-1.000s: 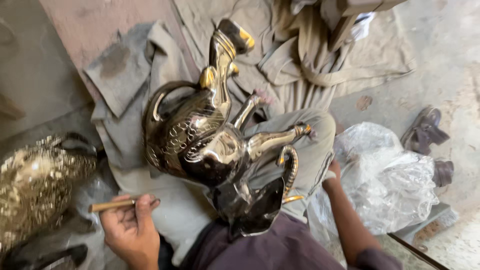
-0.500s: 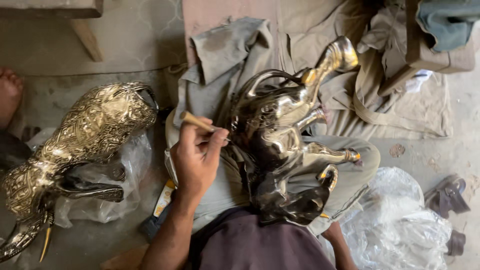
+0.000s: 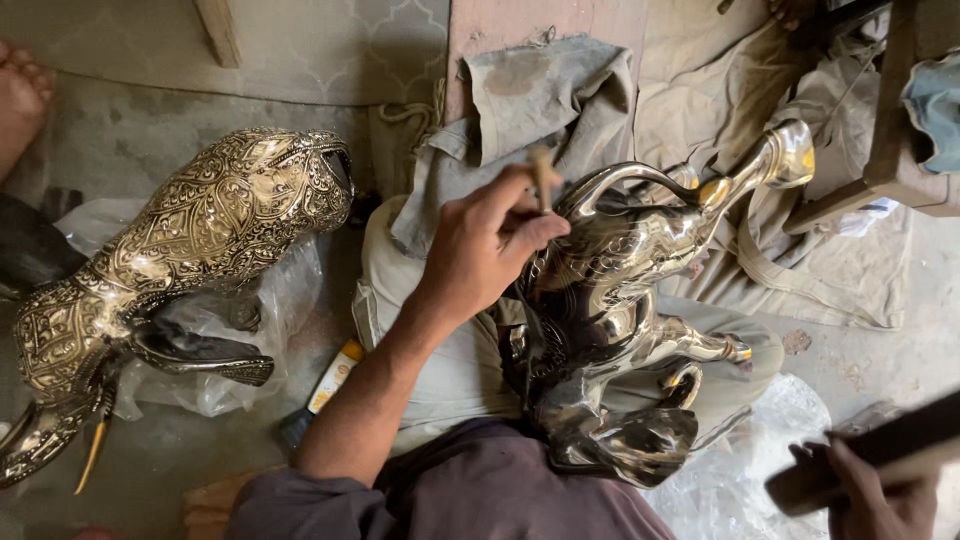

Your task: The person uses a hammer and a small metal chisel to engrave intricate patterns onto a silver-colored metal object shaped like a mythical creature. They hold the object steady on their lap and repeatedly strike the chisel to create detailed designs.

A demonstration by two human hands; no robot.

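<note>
Left hand (image 3: 480, 250) grips short wooden stick (image 3: 541, 172) against shiny silver metal elephant figure (image 3: 610, 330); right hand (image 3: 868, 495) clasps dark flat bar (image 3: 880, 452).

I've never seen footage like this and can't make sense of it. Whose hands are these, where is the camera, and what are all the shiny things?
There is no machine here. The camera sits on a person's head and looks down at their own lap and hands.

The left hand grips a thin wooden stick and holds its tip against a shiny metal elephant figure that rests on the person's legs, over a grey cloth. The right hand, at the lower right edge, holds a dark bar-shaped tool; what kind of tool it is I cannot tell.

On the floor to the left lies a second, golden engraved elephant on a clear plastic bag. A bare foot at the top left belongs to someone else.
</note>
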